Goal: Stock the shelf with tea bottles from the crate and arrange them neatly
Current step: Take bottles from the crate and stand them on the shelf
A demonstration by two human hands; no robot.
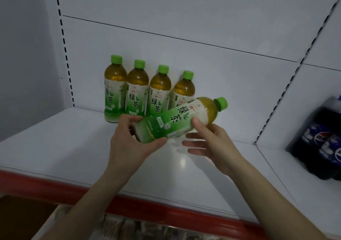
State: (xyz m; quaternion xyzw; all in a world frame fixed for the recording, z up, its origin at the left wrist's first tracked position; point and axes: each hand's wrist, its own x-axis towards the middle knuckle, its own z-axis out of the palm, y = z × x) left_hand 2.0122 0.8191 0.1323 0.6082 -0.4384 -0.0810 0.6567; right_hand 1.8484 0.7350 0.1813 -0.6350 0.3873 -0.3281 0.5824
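So the left hand [129,140] has the base end of the bottle [177,119], fingers wrapped round the bottom and thumb tucked under. The right hand [208,141] is further up: thumb pressing on the label near the shoulder, but the other fingers are spread out loose underneath, so it's more steadying than clamping. The left one looks like it's doing the real holding.

The bottle is lying nearly on its side in the air above the shelf [55,147], not touching it. Its long axis runs from the base at lower left up to the green cap [221,104] at upper right, so the cap points toward the right end of the shelf and a bit toward the back wall.

Just behind it, four bottles [147,90] stand upright in a row along the back edge, shoulder to shoulder. The held bottle crosses in front of the rightmost one and hides its lower half. The free spot is just right of that one, which is the side the cap end and the right hand are already on.

Guess: it needs tipping upright, cap swinging up, base dropping down next to the fourth bottle. Dark soda bottles [321,140] sit well apart at the right, past the divider.
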